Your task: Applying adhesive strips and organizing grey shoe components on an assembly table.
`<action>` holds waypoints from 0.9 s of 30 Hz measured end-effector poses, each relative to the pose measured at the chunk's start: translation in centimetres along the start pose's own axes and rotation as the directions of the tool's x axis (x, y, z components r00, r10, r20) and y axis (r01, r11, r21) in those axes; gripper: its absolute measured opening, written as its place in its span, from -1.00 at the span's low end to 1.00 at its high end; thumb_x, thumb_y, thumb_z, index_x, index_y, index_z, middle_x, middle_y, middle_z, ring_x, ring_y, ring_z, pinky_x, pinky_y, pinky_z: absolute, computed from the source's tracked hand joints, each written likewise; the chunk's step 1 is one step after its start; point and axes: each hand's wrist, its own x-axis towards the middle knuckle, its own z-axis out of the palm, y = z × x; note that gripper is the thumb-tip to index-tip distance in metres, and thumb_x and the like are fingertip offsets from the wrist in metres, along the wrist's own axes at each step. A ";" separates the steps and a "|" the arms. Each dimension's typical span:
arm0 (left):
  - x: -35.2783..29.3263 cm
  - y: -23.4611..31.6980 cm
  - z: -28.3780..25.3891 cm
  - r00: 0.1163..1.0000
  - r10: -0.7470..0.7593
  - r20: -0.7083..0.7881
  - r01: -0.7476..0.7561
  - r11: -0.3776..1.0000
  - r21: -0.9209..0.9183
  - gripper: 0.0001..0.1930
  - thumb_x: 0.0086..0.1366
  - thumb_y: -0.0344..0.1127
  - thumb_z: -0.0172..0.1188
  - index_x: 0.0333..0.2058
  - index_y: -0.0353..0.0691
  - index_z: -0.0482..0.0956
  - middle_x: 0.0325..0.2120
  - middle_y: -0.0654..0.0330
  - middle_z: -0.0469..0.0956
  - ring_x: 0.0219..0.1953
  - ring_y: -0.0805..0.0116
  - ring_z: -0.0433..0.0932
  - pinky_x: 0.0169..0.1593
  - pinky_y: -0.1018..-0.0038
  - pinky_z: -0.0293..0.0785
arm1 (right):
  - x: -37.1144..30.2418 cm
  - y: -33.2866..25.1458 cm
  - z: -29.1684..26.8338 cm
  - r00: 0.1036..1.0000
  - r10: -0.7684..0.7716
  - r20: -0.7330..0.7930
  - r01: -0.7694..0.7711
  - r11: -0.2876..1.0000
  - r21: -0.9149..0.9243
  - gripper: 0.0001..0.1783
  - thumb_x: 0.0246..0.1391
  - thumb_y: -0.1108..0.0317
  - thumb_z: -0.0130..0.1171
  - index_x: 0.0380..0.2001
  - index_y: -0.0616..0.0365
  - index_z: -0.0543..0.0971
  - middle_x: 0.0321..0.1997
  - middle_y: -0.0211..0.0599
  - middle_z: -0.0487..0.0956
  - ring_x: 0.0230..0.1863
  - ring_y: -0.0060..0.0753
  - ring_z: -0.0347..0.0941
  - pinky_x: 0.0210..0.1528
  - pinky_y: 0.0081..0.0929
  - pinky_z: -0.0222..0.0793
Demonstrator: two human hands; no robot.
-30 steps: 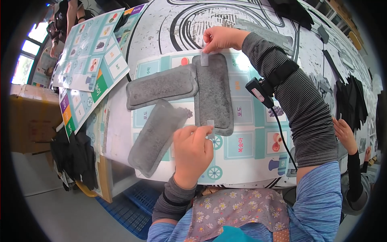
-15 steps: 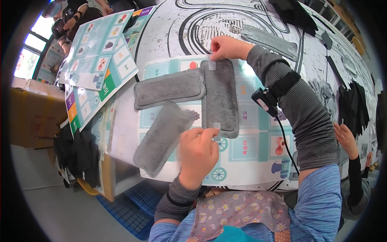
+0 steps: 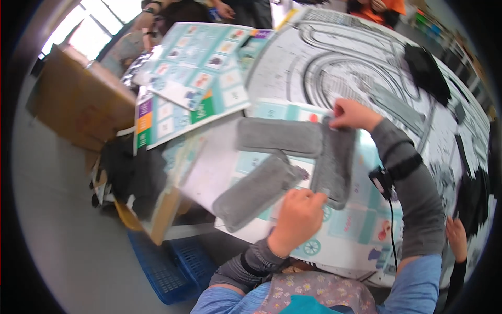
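A grey plush pad (image 3: 334,162), shaped like a flat mop pad, lies lengthwise between my two hands on a printed sheet. My right hand (image 3: 356,116) is closed in a pinch at its far end. At the near end, my left hand (image 3: 302,217) pinches close to the corner, its fingertips against the pad's edge. The picture is blurred, and anything small between the fingers is hidden. Two more grey pads lie to the left: one crosswise (image 3: 280,137), touching or nearly touching the first, and one slanted (image 3: 255,192) below it.
Printed picture sheets (image 3: 209,68) are stacked at the far left, beside a cardboard box (image 3: 78,99). Another grey pad (image 3: 397,109) and black fabric (image 3: 426,73) lie farther back on the table. Blue crates (image 3: 162,267) stand below. A co-worker's hand (image 3: 456,238) is at right.
The view has swung left, so the table and pads appear farther right and lower. My hands stay at the pad's two ends. The clear tabs at my fingertips no longer show distinctly.
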 end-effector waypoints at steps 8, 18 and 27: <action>-0.8 -0.3 0.0 0.999 0.032 -0.012 -0.032 0.999 -0.024 -0.72 -0.01 -0.53 0.16 -0.25 -0.17 0.58 -0.51 0.24 0.51 -0.33 0.23 0.50 -0.18 0.29 0.32 | -0.2 -2.2 -0.9 0.995 0.090 0.052 -0.086 0.993 -0.086 -0.55 -0.21 0.18 0.50 -0.35 0.19 0.50 -0.35 -0.25 0.56 -0.30 -0.31 0.48 -0.23 -0.43 0.40; -0.8 0.1 -0.5 0.998 0.060 -0.033 -0.061 0.998 -0.021 -0.81 0.02 -0.50 0.17 -0.33 -0.18 0.51 -0.56 0.26 0.44 -0.36 0.30 0.48 -0.16 0.36 0.31 | 0.9 -1.6 -1.3 0.986 0.113 0.123 -0.100 0.989 -0.107 -0.46 -0.32 0.09 0.54 -0.35 0.21 0.54 -0.34 -0.22 0.57 -0.27 -0.30 0.50 -0.22 -0.43 0.40; -0.9 -0.1 -0.2 0.998 0.066 -0.003 -0.066 0.998 -0.017 -0.75 0.03 -0.49 0.16 -0.26 -0.14 0.50 -0.51 0.24 0.47 -0.35 0.22 0.49 -0.19 0.29 0.32 | 1.9 -1.1 -1.6 0.972 0.192 0.134 -0.173 0.975 -0.140 -0.49 -0.33 0.09 0.59 -0.38 0.15 0.56 -0.41 -0.37 0.55 -0.34 -0.44 0.44 -0.25 -0.51 0.38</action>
